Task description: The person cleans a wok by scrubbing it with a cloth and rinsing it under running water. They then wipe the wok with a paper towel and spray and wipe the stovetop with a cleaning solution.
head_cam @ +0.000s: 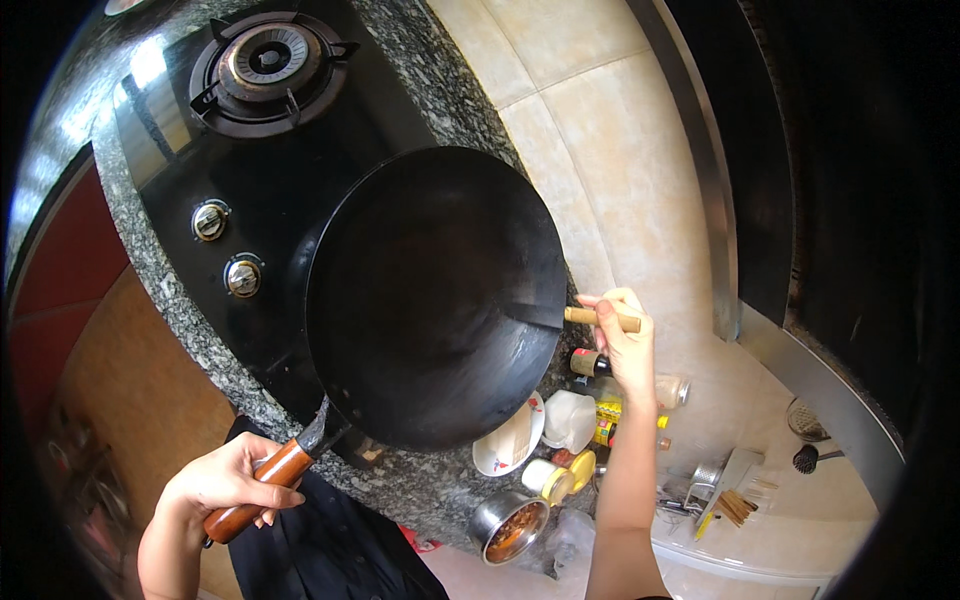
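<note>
A large dark metal wok [427,292] fills the middle of the head view, its inside bare of food. My left hand [232,484] is wrapped around its varnished wooden handle [281,474] at the lower left. At the wok's right rim, my right hand [619,330] grips the short pale wooden handle of a wok spatula [579,316]. The spatula's dark metal part reaches inside along the wok's wall and is hard to tell from it. Beneath the wok lies a black glass gas hob [262,187]. Whether the wok rests on a burner is hidden.
An uncovered gas burner [271,64] and two control knobs [244,276] are on the hob. On the granite counter [427,480] stand a white plate [487,459], a steel pot with food [517,525], a yellow-lidded jar [546,480] and several bottles [589,363]. Utensils hang nearby.
</note>
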Demonstrator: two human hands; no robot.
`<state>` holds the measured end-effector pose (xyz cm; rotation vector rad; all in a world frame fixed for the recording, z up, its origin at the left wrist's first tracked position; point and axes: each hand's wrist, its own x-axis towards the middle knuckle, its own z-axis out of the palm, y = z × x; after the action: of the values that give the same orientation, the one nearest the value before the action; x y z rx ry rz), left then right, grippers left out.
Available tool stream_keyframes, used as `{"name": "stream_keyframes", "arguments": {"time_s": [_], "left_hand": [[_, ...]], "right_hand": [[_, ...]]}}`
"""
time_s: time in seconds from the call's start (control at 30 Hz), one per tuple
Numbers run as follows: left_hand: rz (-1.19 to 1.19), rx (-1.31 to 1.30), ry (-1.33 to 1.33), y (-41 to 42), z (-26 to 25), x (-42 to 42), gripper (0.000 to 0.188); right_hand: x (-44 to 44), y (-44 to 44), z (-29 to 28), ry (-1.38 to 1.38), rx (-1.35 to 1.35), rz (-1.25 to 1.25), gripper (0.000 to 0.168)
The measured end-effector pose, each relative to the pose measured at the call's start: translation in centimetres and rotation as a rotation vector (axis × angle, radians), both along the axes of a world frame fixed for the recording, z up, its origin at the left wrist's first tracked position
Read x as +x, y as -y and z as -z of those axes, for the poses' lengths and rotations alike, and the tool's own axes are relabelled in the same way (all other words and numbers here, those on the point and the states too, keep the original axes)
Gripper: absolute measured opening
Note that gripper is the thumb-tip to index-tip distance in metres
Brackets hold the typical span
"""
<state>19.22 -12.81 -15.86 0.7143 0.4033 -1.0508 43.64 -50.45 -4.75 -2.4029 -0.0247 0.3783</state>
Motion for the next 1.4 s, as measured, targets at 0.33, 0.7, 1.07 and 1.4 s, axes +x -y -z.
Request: {"name": "stream_keyframes", "arguments": {"time_s": [0.33,0.7,1.07,1.4], "left_hand": [[0.026,0.001,0.006,-0.2,-0.2,0.2,0.019],[0.005,-0.071,0.040,-0.2,0.6,-0.3,0.020],[0.013,-0.087,0.049,-0.2,0.7,-0.3,0.018],[0.003,-0.115,0.075,1.0,1.1,-0.9,0.024]], "right_hand": [[2.5,0.6,-3.8,-0.035,-0.519,-0.477,0.026],[3.3,-0.9,-2.3,0.062,-1.030,-0.512,0.033],[4.5,-1.9,-2.4,0.111,-1.333,-0.442,0.055],[3.6,-2.3,-1.6,0.267,-1.343,-0.384,0.054]]}}
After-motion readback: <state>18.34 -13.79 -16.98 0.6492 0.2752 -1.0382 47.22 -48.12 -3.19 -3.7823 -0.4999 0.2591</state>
